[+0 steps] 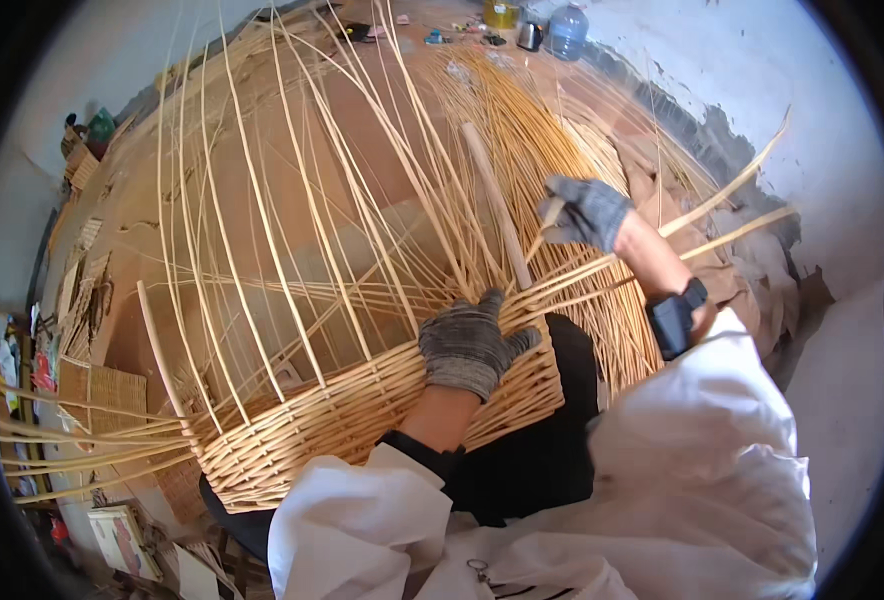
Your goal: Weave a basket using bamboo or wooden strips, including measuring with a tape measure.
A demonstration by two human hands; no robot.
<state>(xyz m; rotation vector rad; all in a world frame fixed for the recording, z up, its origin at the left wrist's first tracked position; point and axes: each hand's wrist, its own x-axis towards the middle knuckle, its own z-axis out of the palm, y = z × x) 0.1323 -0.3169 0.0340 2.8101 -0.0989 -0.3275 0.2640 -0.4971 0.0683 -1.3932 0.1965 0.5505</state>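
Note:
A partly woven wicker basket (312, 425) lies across my lap, its pale uprights fanning away from the rim. My left hand (470, 345), in a grey glove, is laid over the upper edge of the weave near the right corner. Its fingers bend over the rim and the thumb points right along the weave. Up and to the right, my right hand (587, 213), gloved too, is closed on a wicker rod (535, 245) that runs down toward that corner. A thick round stick (497, 205) stands up at the corner. Another stick (162, 350) rises from the left end.
Long loose rods (522, 110) lie in a heap beyond the right corner. Bent rod ends (727, 230) stick out to the right, and more rods (92, 460) to the left. Against the far wall stand a water jug (566, 32) and a kettle (530, 37).

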